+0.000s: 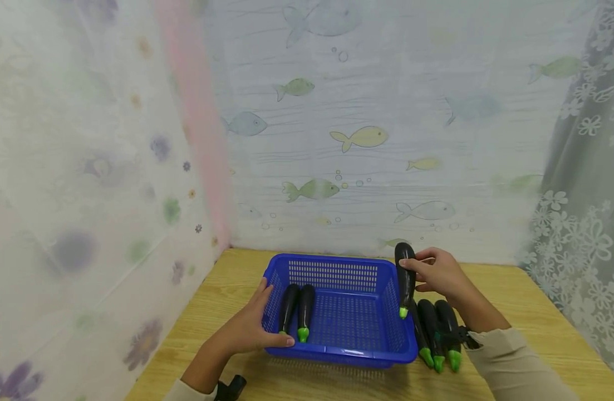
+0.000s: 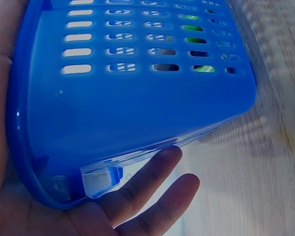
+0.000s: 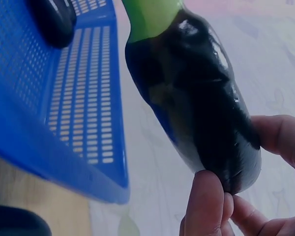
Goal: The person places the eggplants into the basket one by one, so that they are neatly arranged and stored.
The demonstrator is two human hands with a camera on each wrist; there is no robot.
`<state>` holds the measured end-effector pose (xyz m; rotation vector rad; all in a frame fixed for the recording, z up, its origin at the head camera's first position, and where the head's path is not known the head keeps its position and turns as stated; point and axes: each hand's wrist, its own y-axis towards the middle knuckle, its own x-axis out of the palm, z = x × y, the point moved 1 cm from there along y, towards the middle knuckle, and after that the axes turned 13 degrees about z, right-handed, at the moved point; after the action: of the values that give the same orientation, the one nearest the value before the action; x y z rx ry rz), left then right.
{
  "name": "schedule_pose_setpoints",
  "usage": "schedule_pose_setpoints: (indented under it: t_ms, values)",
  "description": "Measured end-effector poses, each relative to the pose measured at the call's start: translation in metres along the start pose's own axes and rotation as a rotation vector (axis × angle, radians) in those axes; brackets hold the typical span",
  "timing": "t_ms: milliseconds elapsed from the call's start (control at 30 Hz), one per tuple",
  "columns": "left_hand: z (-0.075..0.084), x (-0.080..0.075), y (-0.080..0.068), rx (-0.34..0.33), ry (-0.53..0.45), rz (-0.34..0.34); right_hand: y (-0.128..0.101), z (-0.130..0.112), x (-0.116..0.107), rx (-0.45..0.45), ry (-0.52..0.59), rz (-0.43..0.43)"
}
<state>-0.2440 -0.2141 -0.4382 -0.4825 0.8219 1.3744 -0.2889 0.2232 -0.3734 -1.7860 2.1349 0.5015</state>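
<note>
A blue plastic basket [image 1: 352, 352] stands on the table, with two dark eggplants lying side by side in its left part, one of them this eggplant [image 1: 307, 309]. My left hand [image 1: 249, 328] holds the basket's near left corner, thumb along the front rim and fingers along the left side. Above the basket's right rim, my right hand [image 1: 439, 273] pinches another eggplant [image 1: 406, 273] by its rounded end. That eggplant hangs nearly upright, green stem [image 3: 150, 17] end down in the head view. Three more eggplants [image 1: 429, 323] lie on the table right of the basket, below my right wrist.
The wooden table [image 1: 226, 284] extends around the basket. Behind it hangs a pale sheet printed with fish [image 1: 367, 137], a flowered sheet [image 1: 81, 250] lines the left side, and a lace-patterned curtain [image 1: 582, 223] is at the right.
</note>
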Motion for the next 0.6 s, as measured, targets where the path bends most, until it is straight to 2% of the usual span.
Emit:
schedule_pose_setpoints:
  t_ms: [400,600]
  values:
    - [0.000,0.000,0.002,0.000,0.011,-0.001,0.005,-0.008,0.022,-0.013,0.048,-0.032]
    - [-0.001,0.001,0.001,-0.005,0.003,0.000,0.007,-0.011,0.035,0.010,0.050,-0.045]
